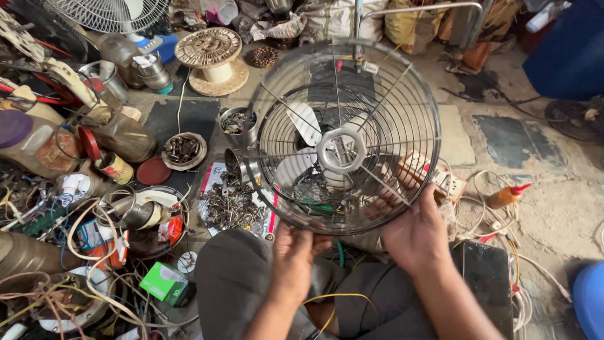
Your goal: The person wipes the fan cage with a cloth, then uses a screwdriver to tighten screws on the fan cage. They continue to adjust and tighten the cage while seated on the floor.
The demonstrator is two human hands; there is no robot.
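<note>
I hold a round metal fan with its wire guard facing me, above my lap. White blades show behind the grille, and a pale hub ring sits at the centre. My left hand grips the lower rim of the guard from below. My right hand clasps the lower right rim, fingers curled behind the wires. My knees in grey trousers sit under the fan.
A heap of screws and small metal parts lies on the floor to the left, with tins, bottles and tangled wires. A green box, a wire spool, a socket strip and an orange bottle lie around.
</note>
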